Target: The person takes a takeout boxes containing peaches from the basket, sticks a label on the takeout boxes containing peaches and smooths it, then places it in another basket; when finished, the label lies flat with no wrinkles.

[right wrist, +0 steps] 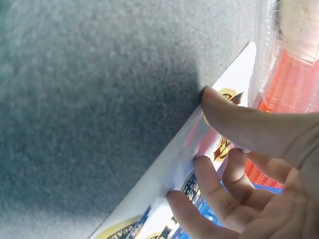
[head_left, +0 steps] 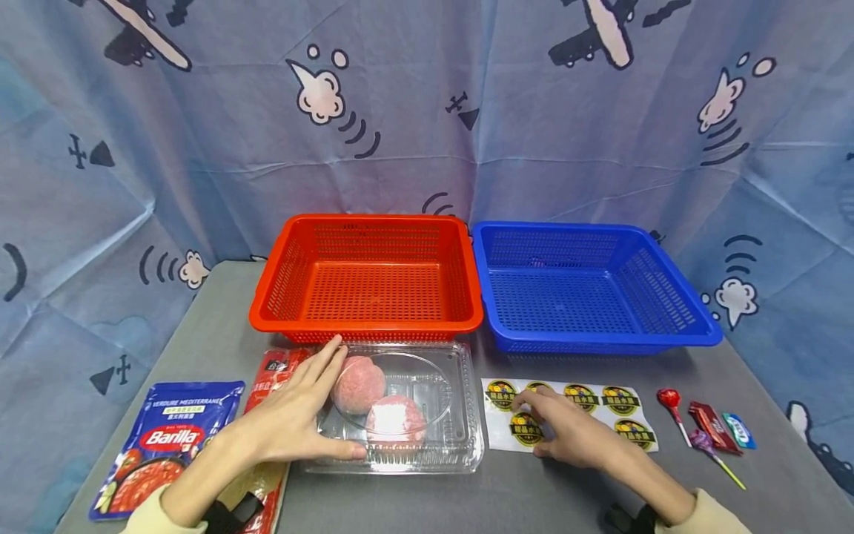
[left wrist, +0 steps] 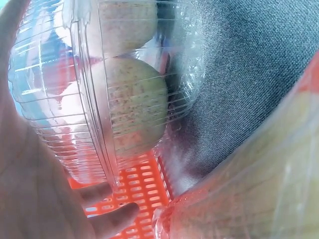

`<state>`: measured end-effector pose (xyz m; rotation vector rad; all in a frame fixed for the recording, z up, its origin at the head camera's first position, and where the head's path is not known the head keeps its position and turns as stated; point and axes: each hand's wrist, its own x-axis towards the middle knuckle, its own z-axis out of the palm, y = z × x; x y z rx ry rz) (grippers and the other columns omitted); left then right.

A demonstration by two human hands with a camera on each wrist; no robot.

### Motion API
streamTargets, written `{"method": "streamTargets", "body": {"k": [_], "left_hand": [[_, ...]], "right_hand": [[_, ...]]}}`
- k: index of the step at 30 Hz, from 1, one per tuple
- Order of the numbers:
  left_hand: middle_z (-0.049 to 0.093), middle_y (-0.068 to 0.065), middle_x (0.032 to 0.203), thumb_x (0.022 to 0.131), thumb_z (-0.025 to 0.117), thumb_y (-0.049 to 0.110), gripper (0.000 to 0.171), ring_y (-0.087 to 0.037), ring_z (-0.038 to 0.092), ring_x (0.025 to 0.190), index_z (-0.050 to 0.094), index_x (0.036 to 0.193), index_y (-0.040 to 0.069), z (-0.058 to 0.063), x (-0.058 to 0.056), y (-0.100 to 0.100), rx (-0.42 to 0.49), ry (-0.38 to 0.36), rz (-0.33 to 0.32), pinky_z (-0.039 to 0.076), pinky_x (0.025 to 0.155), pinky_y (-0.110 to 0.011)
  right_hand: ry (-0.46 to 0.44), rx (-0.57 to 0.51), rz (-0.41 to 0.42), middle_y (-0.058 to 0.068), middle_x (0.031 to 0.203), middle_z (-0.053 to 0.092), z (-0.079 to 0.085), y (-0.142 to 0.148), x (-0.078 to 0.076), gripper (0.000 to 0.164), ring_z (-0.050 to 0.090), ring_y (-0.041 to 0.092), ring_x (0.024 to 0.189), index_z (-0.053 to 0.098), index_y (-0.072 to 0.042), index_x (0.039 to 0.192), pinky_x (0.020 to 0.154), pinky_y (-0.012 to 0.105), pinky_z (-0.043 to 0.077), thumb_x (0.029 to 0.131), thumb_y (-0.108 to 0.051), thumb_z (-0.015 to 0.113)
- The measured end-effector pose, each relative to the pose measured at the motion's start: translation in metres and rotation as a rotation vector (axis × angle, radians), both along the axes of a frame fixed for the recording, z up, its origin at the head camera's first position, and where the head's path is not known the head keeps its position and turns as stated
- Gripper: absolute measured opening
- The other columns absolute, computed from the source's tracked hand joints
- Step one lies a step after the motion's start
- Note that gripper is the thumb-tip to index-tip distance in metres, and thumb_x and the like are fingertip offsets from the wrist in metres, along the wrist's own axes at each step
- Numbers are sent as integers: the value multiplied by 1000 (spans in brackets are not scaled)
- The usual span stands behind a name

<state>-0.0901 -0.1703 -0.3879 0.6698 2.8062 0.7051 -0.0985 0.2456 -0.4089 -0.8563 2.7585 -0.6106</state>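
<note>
Plastic first: saw a clear, ribbed, rectangular lidded box (head_left: 443, 461) with 2 pink, round fruits (head_left: 396, 421) inside, at the middle of the grey cloth-topped table (head_left: 520, 500), just in front of a red, perforated, rectangular plastic basket (head_left: 365, 326). Saw just beside the box, to its right, a white, rectangular paper sheet (head_left: 500, 437) of round black-and-yellow stickers (head_left: 582, 398).

Noted the left hand (head_left: 293, 423) at the box's left end, with thumb and fingers spread well apart. Noted the right hand (head_left: 570, 430) over the sheet, with fingers bent and thumb apart from them, near the front edge. Could not tell firm contact there from a slight hover.

Judged a crease or skid of the sheet the likeliest fault, from thumb pressure on a loose edge. Considered a torn sticker possible too, from a careless pull. For the box, suspected a dented lid or rolling fruits, from a hard press at only 1 end.

Farther out, saw a long, red-and-clear plastic pack (head_left: 272, 371) partly under the left forearm (head_left: 207, 475); feared a shove from that arm. Saw beyond it a flat, blue pouch (head_left: 163, 445) near the table's left edge, and behind the sheet a blue, perforated, rectangular plastic basket (head_left: 600, 343). To the far right, saw a red, round lollipop (head_left: 669, 398) and a purple-wrapped lollipop (head_left: 702, 441); thought a scatter possible from a wide swing of the right forearm (head_left: 647, 475).
</note>
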Motion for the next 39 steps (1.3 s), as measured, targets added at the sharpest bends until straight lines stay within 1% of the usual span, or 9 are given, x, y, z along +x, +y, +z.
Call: {"method": "streamTargets", "body": {"k": [5,13,18,23,28,32,35,39], "left_hand": [[7,-9,174,69,74,80,133,-43,26,154,18,164,7,-1,1,0,1,11,-1,38,115,-66],[7,-10,174,69,74,80,133,-44,27,154,16,165,8,-2,1,-1,-6,16,-3,38,115,-66],[7,-11,174,70,74,80,133,-45,27,154,16,165,8,-2,1,-1,-10,18,-4,38,116,-66],[7,-11,174,70,74,80,133,-45,27,153,16,164,7,-2,1,-1,-10,24,-6,38,115,-66],[6,-10,174,69,74,80,133,-45,27,153,17,164,6,-2,1,-1,-11,28,-6,38,114,-67],[6,-10,174,69,75,80,133,-45,27,153,16,165,7,-2,0,-1,-10,26,-6,38,115,-67],[7,-10,174,69,75,79,133,-45,27,153,16,165,8,-2,0,-1,-11,25,-6,37,115,-67],[7,-11,174,69,75,80,134,-45,27,153,16,164,7,-2,0,0,-13,25,-5,38,115,-66]], "right_hand": [[0,29,-7,-1,97,60,-1,-2,1,55,55,9,86,67,-11,115,71,29,49,66,-4,91],[66,19,7,-6,88,56,-2,-3,1,50,49,3,80,71,-6,113,67,27,46,67,-3,89],[73,16,8,-7,86,58,0,-3,1,48,49,2,78,73,-6,112,67,26,46,67,-8,90],[51,0,-8,-9,84,58,5,-3,-1,46,49,1,76,74,-6,109,65,24,45,68,-16,92],[-4,-69,-17,-10,81,57,7,-2,-2,41,48,-1,75,75,-8,106,65,23,45,71,-18,92],[-70,-144,-15,-9,82,58,12,-2,-2,42,53,-1,77,73,-4,110,65,23,50,75,-18,90],[-65,-182,-11,-9,83,59,19,-2,-3,44,55,0,79,72,-1,113,67,24,52,77,-18,89],[-27,-229,1,-7,86,60,33,-3,-5,42,54,0,81,72,-1,114,67,26,55,78,-15,88]]}}
